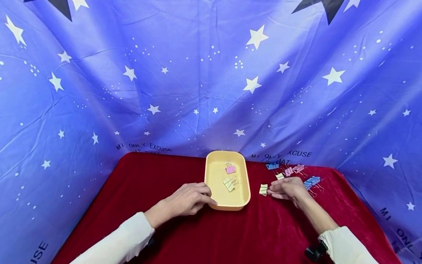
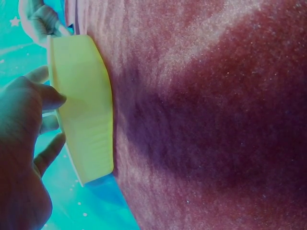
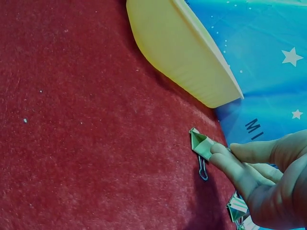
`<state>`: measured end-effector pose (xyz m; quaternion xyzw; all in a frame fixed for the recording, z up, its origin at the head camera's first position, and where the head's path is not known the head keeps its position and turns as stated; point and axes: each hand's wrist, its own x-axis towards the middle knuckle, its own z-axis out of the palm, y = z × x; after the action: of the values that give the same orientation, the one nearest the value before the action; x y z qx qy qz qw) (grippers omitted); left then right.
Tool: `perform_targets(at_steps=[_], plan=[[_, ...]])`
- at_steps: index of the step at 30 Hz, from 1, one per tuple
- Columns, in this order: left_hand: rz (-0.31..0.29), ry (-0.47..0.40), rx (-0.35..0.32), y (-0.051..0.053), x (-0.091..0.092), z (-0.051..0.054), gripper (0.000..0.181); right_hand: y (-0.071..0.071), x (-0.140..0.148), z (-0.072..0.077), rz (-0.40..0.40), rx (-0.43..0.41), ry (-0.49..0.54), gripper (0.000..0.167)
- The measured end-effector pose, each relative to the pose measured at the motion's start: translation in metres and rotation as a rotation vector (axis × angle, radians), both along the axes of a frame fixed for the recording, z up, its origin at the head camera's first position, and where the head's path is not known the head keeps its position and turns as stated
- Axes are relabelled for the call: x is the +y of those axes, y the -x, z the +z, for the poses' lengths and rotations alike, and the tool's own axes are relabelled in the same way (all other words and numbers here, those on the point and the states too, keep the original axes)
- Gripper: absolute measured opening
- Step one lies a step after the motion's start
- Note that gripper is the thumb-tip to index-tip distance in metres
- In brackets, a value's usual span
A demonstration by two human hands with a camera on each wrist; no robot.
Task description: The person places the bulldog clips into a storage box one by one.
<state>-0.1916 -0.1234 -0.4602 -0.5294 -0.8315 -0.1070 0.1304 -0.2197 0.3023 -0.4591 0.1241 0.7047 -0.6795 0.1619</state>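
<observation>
A yellow plastic tray (image 1: 215, 165) stands on the red cloth, holding a pink binder clip (image 1: 230, 169) and a pale yellow binder clip (image 1: 229, 184). My left hand (image 1: 189, 198) grips the tray's near left rim, thumb on the outer wall in the left wrist view. To the right of the tray, my right hand (image 1: 291, 189) pinches another pale yellow binder clip (image 1: 263, 189) between thumb and fingers. In the right wrist view that clip (image 3: 203, 145) is tilted, with one wire handle hanging down, apparently just above the cloth.
Around the right hand lie several loose clips: a blue clip (image 1: 272, 166) at the back, a pink clip (image 1: 298, 168), a yellow clip (image 1: 280, 176) and blue clips (image 1: 312, 181). A starry blue curtain (image 1: 197, 91) hangs behind the red cloth (image 1: 158, 172).
</observation>
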Motion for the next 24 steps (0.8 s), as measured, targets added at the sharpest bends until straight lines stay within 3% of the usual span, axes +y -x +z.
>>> perform_targets(at_steps=[8, 18, 24], plan=[[-0.001, 0.006, -0.005, -0.001, 0.001, 0.001, 0.046, 0.002, 0.008, 0.013, 0.013, 0.000, 0.070, 0.036], [0.000, 0.008, 0.009, -0.001, 0.000, 0.002, 0.045, 0.011, 0.002, 0.040, 0.037, 0.037, 0.090, 0.052], [-0.003, 0.004, 0.005, -0.002, 0.001, 0.003, 0.045, 0.015, -0.009, 0.054, 0.040, 0.044, 0.103, 0.034]])
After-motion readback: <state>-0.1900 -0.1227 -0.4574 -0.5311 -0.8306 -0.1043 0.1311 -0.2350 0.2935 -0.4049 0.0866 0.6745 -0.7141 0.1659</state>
